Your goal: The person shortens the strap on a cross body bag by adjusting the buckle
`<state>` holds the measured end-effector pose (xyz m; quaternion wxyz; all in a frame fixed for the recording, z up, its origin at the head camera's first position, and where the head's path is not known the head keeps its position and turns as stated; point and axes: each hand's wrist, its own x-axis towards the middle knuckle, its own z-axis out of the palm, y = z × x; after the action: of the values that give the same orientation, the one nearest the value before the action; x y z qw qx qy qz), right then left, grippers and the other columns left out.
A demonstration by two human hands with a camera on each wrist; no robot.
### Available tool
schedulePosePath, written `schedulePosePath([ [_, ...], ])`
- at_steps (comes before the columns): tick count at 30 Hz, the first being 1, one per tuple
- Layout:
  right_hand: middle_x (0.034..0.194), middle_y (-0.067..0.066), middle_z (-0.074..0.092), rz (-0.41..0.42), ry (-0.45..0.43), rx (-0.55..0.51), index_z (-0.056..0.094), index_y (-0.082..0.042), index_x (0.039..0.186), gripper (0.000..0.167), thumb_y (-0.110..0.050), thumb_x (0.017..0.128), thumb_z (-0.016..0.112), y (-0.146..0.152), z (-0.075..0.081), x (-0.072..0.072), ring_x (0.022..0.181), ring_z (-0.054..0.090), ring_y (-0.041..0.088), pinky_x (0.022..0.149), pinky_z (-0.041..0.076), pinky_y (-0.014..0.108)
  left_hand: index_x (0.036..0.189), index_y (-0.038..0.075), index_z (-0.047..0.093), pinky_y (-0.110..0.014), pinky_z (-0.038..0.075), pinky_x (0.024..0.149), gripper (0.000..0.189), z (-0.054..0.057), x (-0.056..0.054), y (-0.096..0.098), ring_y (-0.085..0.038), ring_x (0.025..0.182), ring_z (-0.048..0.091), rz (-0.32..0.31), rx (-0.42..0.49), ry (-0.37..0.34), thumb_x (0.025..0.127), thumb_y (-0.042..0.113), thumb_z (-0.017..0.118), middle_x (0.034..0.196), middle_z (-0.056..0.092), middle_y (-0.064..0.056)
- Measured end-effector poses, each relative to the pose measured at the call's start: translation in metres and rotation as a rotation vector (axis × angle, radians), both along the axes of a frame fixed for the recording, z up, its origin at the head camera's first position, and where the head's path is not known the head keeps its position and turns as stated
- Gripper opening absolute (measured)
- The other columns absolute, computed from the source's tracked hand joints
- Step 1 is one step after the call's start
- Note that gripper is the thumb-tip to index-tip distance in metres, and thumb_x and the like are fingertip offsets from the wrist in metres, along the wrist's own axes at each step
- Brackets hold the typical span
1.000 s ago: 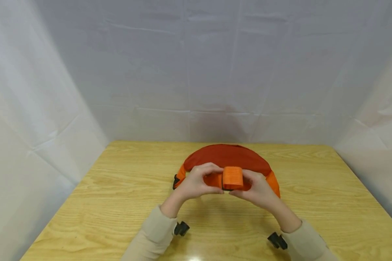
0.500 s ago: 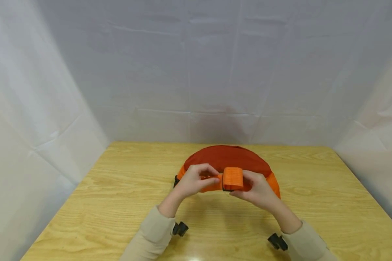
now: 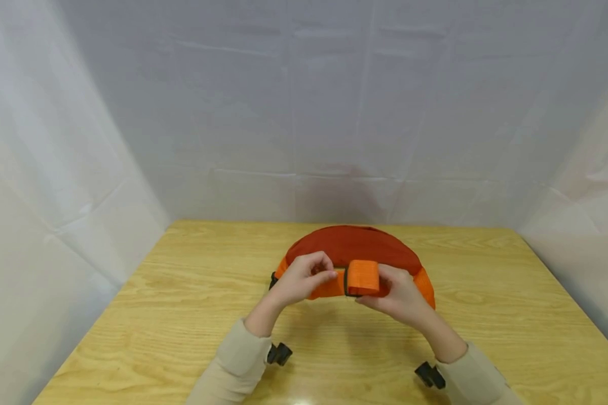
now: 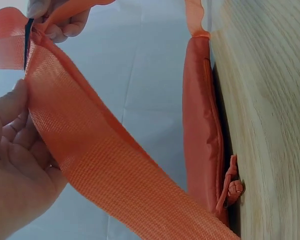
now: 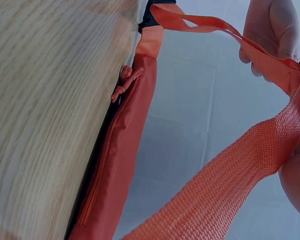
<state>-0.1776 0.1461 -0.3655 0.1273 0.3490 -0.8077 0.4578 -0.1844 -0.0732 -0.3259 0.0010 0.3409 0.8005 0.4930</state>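
Note:
A dark red waist bag (image 3: 354, 244) rests on the table with its orange webbing strap (image 4: 100, 135) raised in front of it. A thin black strap slider (image 3: 345, 281) sits on the strap, and a wide loop of webbing (image 3: 363, 275) stands up beside it. Just left of the slider, my left hand (image 3: 299, 278) holds the strap's edge between thumb and curled fingers. My right hand (image 3: 400, 292) grips the strap at the loop, thumb below and fingers above, partly hidden by the webbing. A black buckle (image 5: 150, 17) joins strap and bag.
The wooden table (image 3: 182, 315) reaches back to a white sheet wall (image 3: 304, 112). A knotted red zip cord (image 4: 232, 187) hangs at the bag's side. Small black devices (image 3: 280, 354) are worn at both sleeve cuffs.
My left hand has moved slightly left, off the slider, and its fingers have curled in at the strap. The loop has shifted a little rightward; my right hand stays almost still.

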Motion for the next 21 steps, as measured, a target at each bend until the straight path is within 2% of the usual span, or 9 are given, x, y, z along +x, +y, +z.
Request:
schedulePosePath([
  [6,0.097,0.007,0.062,-0.011,-0.009,0.008,0.060,-0.002,0.106,0.043,-0.005,0.067,0.076,-0.002,0.003,0.002,0.085,0.058,0.014,0.071,0.049,0.030,0.081,-0.001,0.056,-0.023,0.042,0.059,0.007,-0.002,-0.004,-0.001,-0.013,0.062,0.049,0.002,-0.016,-0.059,0.087,0.003,0.055,0.073,0.055,-0.006],
  [9,0.095,0.010,0.063,-0.002,0.004,0.003,0.060,0.002,0.103,0.041,0.002,0.065,0.076,-0.005,0.013,0.008,0.083,0.058,0.014,0.070,0.049,0.031,0.083,0.000,0.060,-0.025,0.046,0.060,0.006,-0.012,-0.012,-0.003,-0.015,0.065,0.054,0.006,-0.012,-0.074,0.085,0.005,0.057,0.075,0.058,-0.005],
  [13,0.091,0.012,0.063,0.000,0.035,-0.009,0.060,0.005,0.099,0.040,0.007,0.063,0.075,-0.007,0.024,0.014,0.081,0.058,0.012,0.068,0.049,0.030,0.085,0.003,0.064,-0.026,0.047,0.061,0.008,-0.027,-0.024,-0.007,-0.014,0.066,0.055,0.007,0.006,-0.056,0.085,0.008,0.059,0.078,0.060,-0.003],
  [16,0.091,0.012,0.062,0.005,0.055,-0.021,0.059,0.005,0.100,0.042,0.007,0.062,0.076,-0.004,0.020,0.012,0.080,0.058,0.012,0.066,0.049,0.029,0.085,0.005,0.066,-0.026,0.048,0.063,0.008,-0.029,-0.027,-0.011,-0.011,0.068,0.056,0.022,0.016,-0.028,0.084,0.011,0.060,0.079,0.062,-0.002],
  [21,0.095,0.010,0.061,0.036,0.049,-0.028,0.058,0.002,0.107,0.047,0.003,0.064,0.076,0.005,0.004,0.000,0.078,0.058,0.012,0.064,0.050,0.028,0.084,0.005,0.067,-0.028,0.049,0.064,0.008,-0.028,-0.029,-0.019,-0.011,0.069,0.057,0.027,0.038,-0.023,0.083,0.010,0.061,0.079,0.063,-0.002],
])
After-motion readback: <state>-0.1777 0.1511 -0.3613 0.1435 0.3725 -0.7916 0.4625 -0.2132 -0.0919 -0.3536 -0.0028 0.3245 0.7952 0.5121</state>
